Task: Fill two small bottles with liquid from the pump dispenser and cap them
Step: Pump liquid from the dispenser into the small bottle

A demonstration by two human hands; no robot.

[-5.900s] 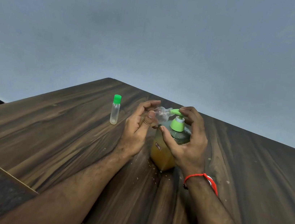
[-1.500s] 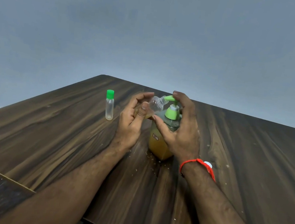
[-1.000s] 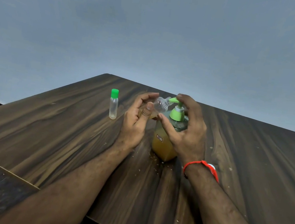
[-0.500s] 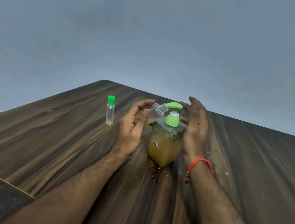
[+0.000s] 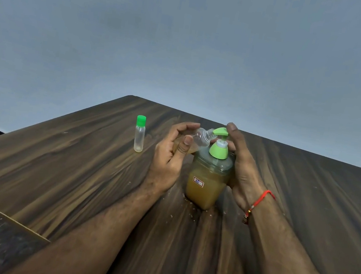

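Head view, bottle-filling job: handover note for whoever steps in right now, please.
Left hand: holds the open small bottle tilted, its mouth at the pump dispenser spout.
Right hand: open, beside the dispenser, fingers near the green pump head; not pressing it.
Capped bottle: stands upright on the table, left of the hands, green cap on. Whether it holds liquid cannot be told.
Done: some amber liquid sits in the held bottle.
Left: finish pumping, cap this bottle (its cap is not in view), check the standing one.
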